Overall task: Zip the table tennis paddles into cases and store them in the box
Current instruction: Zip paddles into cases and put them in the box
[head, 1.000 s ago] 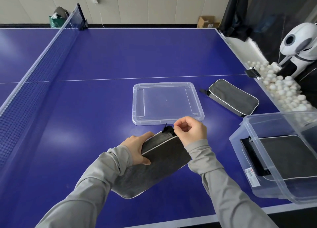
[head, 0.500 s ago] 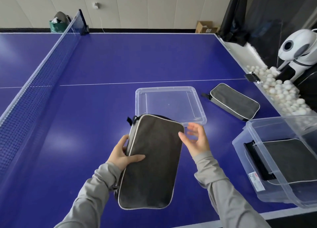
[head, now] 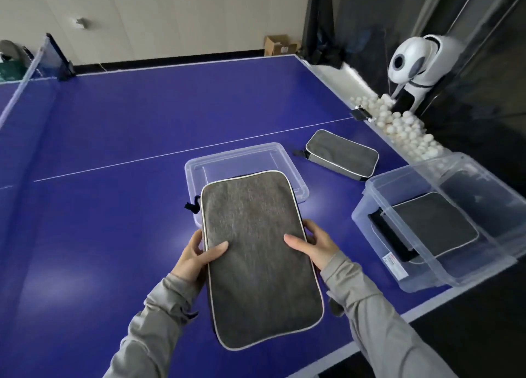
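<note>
A grey paddle case with white piping is held flat above the blue table, its zipper pull at the far left corner. My left hand grips its left edge, thumb on top. My right hand grips the right edge the same way. A second grey case lies on the table at the far right. The clear plastic box stands at the right table edge with another grey case lying inside it.
The box's clear lid lies flat on the table just beyond the held case. A trough of several white balls and a white ball machine line the right side. The net runs along the far left.
The right hand let go of the zipper pull and took hold of the case's right edge. The case was turned flat and lengthwise, and now sits between both hands.
</note>
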{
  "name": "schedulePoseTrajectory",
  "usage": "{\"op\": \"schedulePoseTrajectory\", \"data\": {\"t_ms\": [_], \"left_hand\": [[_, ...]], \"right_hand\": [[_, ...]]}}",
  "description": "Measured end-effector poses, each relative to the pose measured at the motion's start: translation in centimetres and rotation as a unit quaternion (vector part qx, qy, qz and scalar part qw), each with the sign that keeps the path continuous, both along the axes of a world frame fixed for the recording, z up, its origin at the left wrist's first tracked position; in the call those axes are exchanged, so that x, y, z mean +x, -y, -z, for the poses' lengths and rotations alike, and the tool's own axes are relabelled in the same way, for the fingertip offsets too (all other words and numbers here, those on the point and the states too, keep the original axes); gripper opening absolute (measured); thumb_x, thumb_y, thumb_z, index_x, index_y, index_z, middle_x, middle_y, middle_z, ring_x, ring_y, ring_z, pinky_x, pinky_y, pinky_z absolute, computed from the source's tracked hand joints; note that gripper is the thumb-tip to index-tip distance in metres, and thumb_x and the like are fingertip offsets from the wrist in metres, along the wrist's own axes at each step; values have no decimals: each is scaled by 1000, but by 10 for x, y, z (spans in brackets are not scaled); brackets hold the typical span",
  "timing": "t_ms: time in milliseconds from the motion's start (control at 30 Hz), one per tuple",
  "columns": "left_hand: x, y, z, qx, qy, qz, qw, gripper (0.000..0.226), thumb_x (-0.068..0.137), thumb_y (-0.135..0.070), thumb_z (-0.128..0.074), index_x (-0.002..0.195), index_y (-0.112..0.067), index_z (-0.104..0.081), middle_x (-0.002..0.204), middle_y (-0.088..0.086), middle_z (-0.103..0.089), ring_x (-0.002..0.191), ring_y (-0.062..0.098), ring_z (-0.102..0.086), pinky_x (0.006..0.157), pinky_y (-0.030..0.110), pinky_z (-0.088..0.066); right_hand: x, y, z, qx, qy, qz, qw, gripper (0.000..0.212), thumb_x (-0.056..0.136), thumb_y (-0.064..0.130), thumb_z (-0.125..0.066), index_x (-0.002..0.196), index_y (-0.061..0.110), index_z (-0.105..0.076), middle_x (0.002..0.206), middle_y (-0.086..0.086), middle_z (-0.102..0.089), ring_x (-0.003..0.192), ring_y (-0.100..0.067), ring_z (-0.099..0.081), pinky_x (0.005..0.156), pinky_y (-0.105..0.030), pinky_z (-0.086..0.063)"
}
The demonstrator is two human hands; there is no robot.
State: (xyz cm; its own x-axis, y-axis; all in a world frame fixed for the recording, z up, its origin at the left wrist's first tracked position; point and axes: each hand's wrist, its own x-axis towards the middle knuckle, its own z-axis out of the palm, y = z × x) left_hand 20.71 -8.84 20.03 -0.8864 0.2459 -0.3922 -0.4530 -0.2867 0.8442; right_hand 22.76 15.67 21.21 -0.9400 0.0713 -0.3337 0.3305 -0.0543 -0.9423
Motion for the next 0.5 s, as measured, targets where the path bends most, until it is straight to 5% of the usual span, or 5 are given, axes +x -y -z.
{"op": "schedulePoseTrajectory", "data": {"t_ms": [133, 267, 400, 500], "left_hand": [[-3, -43, -10, 7, 35, 26, 999, 58, 59, -24, -83, 111, -15, -58, 89, 7, -71, 78, 26, -66, 71, 37, -53], [8, -114, -21, 58, 24, -33, 998, 40, 65, -17, -70, 103, -12, -60, 88, 8, -71, 71, 21, -70, 58, 32, -57], [22, -202, -31, 122, 31, -94, 988, 46, 80, -15, -61, 124, -9, -50, 117, 15, -61, 98, 29, -62, 77, 42, -54], [33, -273, -38, 192, 50, -130, 971, 42, 90, -17, -53, 130, -19, -45, 129, 10, -53, 112, 31, -55, 71, 43, -55]], "right_hand": [[10, -51, -15, 3, 0, -13, 1000, 22, 81, 5, -67, 97, 18, -59, 84, 3, -70, 71, -8, -68, 65, -18, -54], [22, -119, -33, 14, -17, -14, 1000, 21, 85, 11, -62, 104, 21, -60, 91, 1, -70, 79, -5, -67, 73, -16, -51], [52, -208, -50, 28, -54, 42, 997, 31, 86, 14, -62, 115, 22, -57, 112, -3, -65, 99, -10, -61, 87, -26, -50], [77, -260, -56, -93, -61, 116, 987, 46, 79, 19, -64, 123, 20, -50, 113, -6, -60, 94, -22, -61, 63, -35, -54]]}}
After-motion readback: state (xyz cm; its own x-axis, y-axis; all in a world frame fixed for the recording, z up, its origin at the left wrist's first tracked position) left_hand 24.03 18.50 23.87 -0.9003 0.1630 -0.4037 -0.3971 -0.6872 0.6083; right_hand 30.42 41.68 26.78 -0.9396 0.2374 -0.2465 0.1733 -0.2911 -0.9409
